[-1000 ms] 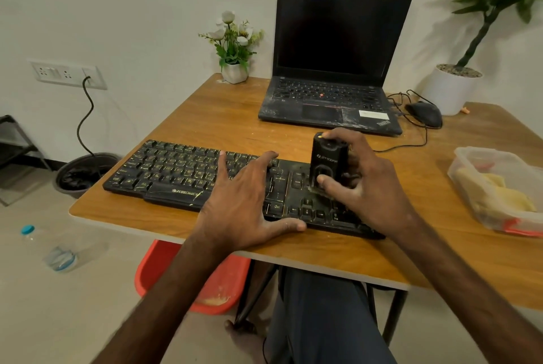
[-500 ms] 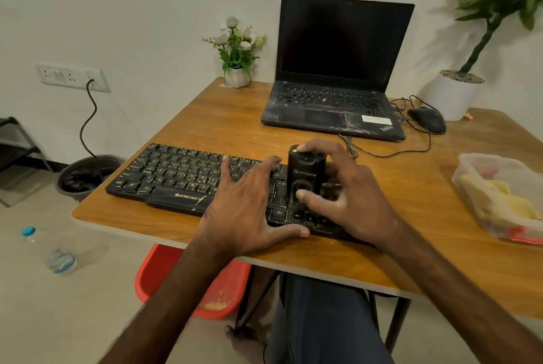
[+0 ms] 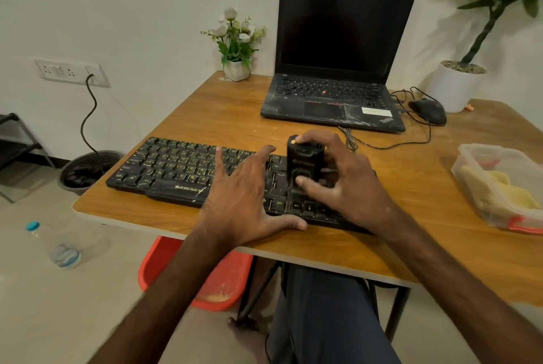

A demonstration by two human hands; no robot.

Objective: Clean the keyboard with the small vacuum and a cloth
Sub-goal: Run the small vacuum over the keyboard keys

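1. Keyboard (image 3: 176,169) lies along the near edge of the surface (image 3: 223,116). The right hand (image 3: 349,187) works over its right part, fingers and thumb wrapped round the vacuum (image 3: 304,157).
2. The vacuum stands upright with its lower end on the keys, probably so its mouth sits close over the gaps. One fingertip rests on its top, perhaps at a switch, though I cannot tell.
3. The left hand (image 3: 244,202) lies flat and spread on the middle keys, thumb at the near edge, grasping nothing. It looks placed to pin the keyboard so the vacuum's push does not slide it.
4. Yellowish specks show on the left keys, so much of the vacuuming seems left to do.
5. What looks like the cloth (image 3: 511,196), yellow, sits in a clear tub (image 3: 467,169) well to the right, handy to the right hand for the wiping step, not yet begun.
6. Beyond, a laptop (image 3: 332,99) and mouse (image 3: 429,110) sit well apart from both hands.
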